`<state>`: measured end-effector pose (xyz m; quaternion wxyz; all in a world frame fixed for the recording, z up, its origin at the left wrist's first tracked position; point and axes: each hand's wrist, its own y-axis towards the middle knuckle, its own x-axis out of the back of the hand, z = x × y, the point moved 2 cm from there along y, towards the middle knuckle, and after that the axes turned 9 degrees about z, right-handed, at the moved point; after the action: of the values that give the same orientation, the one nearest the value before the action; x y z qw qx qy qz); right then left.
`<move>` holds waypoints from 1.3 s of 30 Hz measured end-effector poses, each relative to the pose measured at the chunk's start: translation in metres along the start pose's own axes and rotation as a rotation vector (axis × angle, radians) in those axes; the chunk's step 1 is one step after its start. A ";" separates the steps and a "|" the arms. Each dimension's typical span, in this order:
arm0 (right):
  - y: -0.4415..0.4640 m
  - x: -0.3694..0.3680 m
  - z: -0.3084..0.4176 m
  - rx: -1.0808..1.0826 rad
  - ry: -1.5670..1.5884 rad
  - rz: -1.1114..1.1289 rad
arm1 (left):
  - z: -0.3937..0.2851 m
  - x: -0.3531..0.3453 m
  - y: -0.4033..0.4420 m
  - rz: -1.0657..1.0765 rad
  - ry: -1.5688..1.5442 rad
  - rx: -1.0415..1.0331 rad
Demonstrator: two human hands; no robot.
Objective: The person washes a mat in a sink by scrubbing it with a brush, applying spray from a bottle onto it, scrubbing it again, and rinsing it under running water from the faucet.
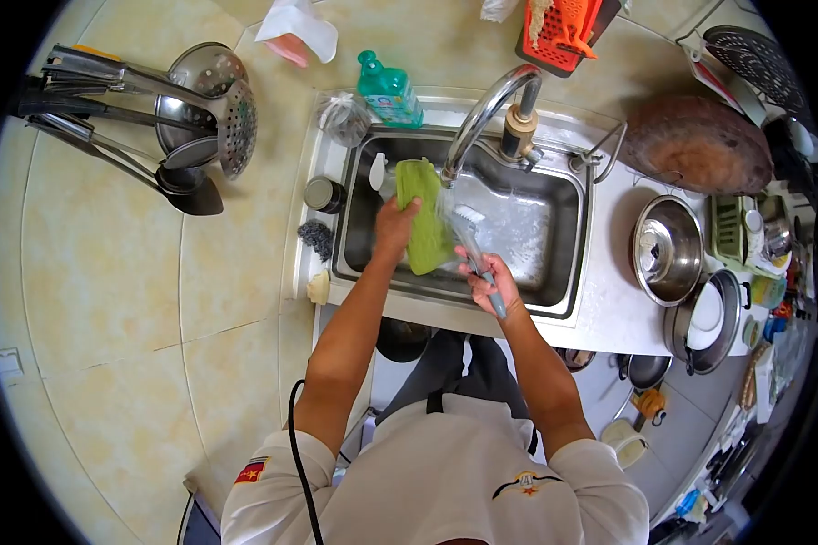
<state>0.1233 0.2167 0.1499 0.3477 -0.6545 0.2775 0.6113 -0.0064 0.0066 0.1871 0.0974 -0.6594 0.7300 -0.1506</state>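
My left hand (396, 227) is closed on the edge of a flat, green, cloth-like piece (428, 234), held over the left part of the steel sink (583, 245). In my right hand (501, 283) is a scrub brush (471, 232), its grey handle in my closed fingers and its white bristles just right of the green piece. The tap's (482, 107) curved spout ends above the gap between brush and green piece, and water seems to run from it. Wet, whitish suds show on the sink floor.
Around the sink's rim stand a green soap bottle (390, 91), a dark jar (324, 194) and a steel scourer (315, 238). Steel bowls (667, 250) and pots are on the right counter. Ladles and skimmers (236, 127) hang on the left wall.
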 end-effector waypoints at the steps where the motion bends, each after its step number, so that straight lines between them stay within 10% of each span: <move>1: 0.004 -0.001 0.001 0.004 -0.027 0.003 | 0.000 -0.001 0.000 0.001 0.005 0.004; 10: 0.026 -0.006 0.011 0.014 0.025 -0.065 | 0.001 -0.004 0.002 -0.009 0.014 -0.007; 13: 0.031 0.000 0.021 0.140 -0.034 -0.422 | 0.005 -0.003 0.006 0.018 -0.056 -0.006; 23: -0.010 0.151 0.075 0.172 -1.011 -1.421 | -0.019 -0.050 0.016 0.107 -0.494 0.085; 26: -0.020 0.236 0.087 0.170 -1.807 -1.683 | -0.008 -0.057 0.027 0.095 -0.533 0.072; 30: -0.032 0.221 0.083 0.000 -2.009 -1.528 | 0.004 -0.063 0.036 0.070 -0.696 0.054; 36: 0.036 0.048 0.039 0.251 0.061 -0.673 | 0.016 -0.076 0.038 -0.086 -0.722 -0.060; 39: 0.086 0.062 0.028 0.431 0.075 -0.443 | 0.018 -0.072 0.038 -0.158 -0.571 0.037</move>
<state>0.0443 0.1903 0.0780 0.5928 -0.6323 0.2641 0.4231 -0.0274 0.0796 0.1530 0.2987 -0.7279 0.6168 0.0206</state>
